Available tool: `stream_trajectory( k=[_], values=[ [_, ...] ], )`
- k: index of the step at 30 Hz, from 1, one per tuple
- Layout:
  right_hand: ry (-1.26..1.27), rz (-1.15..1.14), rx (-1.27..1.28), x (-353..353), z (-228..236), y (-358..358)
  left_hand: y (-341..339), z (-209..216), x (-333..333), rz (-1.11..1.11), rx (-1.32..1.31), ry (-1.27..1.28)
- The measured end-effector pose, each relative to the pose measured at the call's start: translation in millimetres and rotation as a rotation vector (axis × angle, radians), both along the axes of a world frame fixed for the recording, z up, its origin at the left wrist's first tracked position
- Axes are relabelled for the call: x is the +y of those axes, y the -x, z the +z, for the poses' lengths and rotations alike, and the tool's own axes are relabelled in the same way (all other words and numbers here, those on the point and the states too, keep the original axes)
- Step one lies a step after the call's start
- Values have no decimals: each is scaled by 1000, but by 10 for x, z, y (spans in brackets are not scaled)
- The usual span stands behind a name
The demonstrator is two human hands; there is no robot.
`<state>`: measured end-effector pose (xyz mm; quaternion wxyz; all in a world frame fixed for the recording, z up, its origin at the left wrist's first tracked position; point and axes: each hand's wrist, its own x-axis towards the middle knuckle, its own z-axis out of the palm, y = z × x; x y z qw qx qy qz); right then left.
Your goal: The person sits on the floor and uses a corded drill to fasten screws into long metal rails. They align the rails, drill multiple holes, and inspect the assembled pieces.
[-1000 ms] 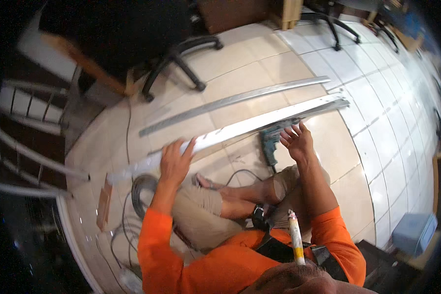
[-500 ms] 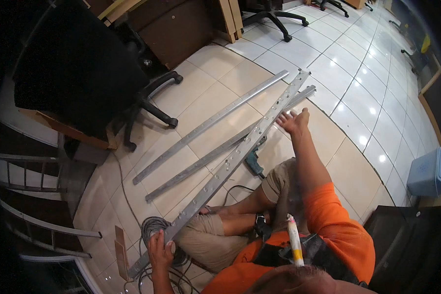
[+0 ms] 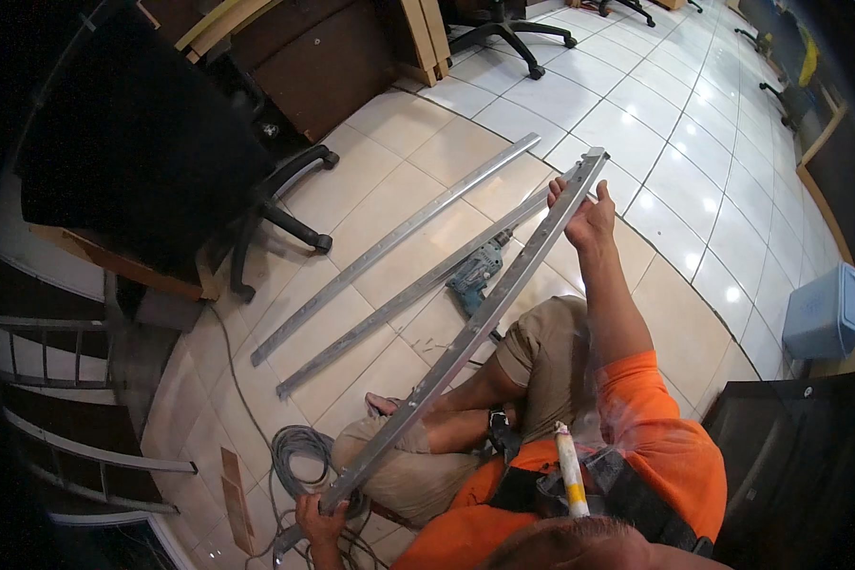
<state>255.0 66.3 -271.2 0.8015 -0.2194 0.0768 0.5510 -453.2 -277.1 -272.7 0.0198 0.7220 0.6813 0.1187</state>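
Note:
A long grey metal bar [image 3: 484,323] runs diagonally across my lap, raised above the floor. Around its near end the fingers of my left hand [image 3: 320,521] are closed. My right hand [image 3: 589,218] grips it close to the far end, the fingers curled round its edge. Two similar metal bars lie on the tiles to the left: an outer bar [image 3: 395,249] and an inner bar [image 3: 389,312], whose far end passes behind the held one. A teal power drill [image 3: 475,275] rests on the floor between the inner bar and the held bar, partly hidden.
Coiled grey cable [image 3: 299,456] lies by my left knee, next to a flat brown strip [image 3: 237,499]. A ladder [image 3: 95,451] is at the left. A black office chair base [image 3: 280,204] stands beyond the bars. The blue bin [image 3: 822,313] is at far right.
My right hand, open beside the bar before, now grips its far part. The bar has rolled, turning its holed face away, and shifted right, uncovering more of the drill.

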Motion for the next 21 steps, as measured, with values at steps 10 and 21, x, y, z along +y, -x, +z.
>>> stream_trajectory(
  k=[10, 21],
  values=[
    [-29, -140, -155, -49, 21, -302, 0, -28, -94, 101, 16, 32],
    [-108, -132, -228, -152, -81, -382, 103, -140, -216, 27, 97, -102]
  ],
)
